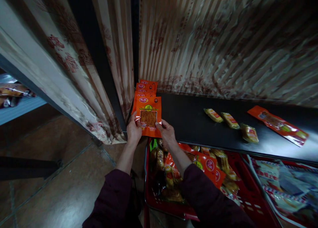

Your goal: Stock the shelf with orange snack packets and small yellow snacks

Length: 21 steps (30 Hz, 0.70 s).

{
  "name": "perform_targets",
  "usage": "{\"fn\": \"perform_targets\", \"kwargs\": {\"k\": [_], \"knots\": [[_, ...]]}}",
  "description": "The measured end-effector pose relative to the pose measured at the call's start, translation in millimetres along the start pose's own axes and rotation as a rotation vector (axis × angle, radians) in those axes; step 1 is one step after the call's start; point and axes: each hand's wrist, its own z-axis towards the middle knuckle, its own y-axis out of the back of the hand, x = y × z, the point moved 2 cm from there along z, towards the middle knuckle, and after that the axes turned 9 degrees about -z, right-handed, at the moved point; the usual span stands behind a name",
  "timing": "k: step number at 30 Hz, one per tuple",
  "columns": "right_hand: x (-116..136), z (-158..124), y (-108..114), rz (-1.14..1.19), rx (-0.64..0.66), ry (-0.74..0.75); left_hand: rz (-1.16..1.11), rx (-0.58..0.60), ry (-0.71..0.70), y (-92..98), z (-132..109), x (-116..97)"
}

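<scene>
An orange snack packet with a clear window stands at the left end of a black shelf, at the front of a row of like orange packets. My left hand pinches its lower left edge. My right hand grips its lower right corner. Both sleeves are dark maroon.
Three small yellow packets and a long orange packet lie further right on the shelf. Below it a red basket holds several snack packets. Striped curtain fabric hangs behind and to the left; a tiled floor lies lower left.
</scene>
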Motion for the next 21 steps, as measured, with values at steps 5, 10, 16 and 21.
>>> {"fn": "perform_targets", "kwargs": {"k": [5,10,16,21], "knots": [[-5.4,6.7,-0.4,-0.054,-0.016,0.013,0.203,0.042,-0.065,2.7,2.4,-14.4],[-7.9,13.3,0.0,-0.118,-0.018,0.073,0.378,0.108,-0.114,1.4,4.2,-22.6],[-14.2,22.2,-0.6,-0.298,-0.002,0.161,0.536,0.119,-0.149,1.1,7.4,-25.6],[-20.0,28.6,0.7,-0.524,-0.022,0.213,0.626,0.127,-0.236,-0.9,10.4,-21.9]]}}
